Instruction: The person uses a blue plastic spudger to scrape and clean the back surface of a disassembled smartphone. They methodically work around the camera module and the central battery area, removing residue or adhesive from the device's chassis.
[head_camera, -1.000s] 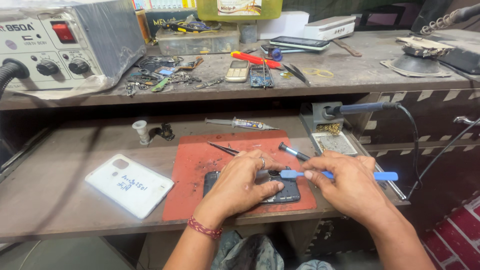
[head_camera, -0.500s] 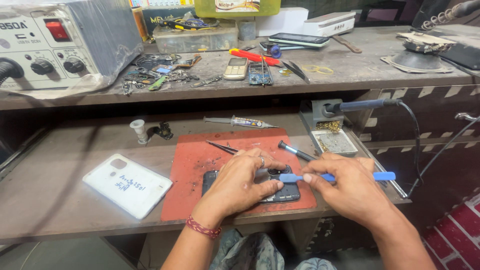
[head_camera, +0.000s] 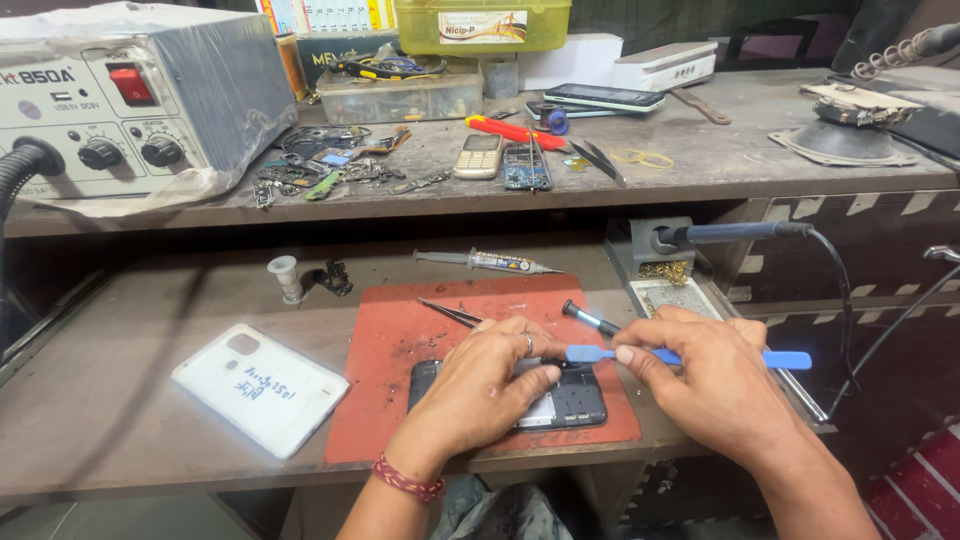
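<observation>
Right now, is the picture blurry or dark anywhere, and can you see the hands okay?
In the head view, the left hand, the right hand and the blue pry tool look sharp and evenly lit; the opened phone on the red mat is clear too. The gap under the upper shelf is in dark shadow, and straight edges bend a little near the frame's sides.

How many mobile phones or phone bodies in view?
4. Opened black phone under left hand on red mat; beige keypad phone, bare keypad phone board and dark smartphone on upper shelf. Clutter may hide others.
</observation>
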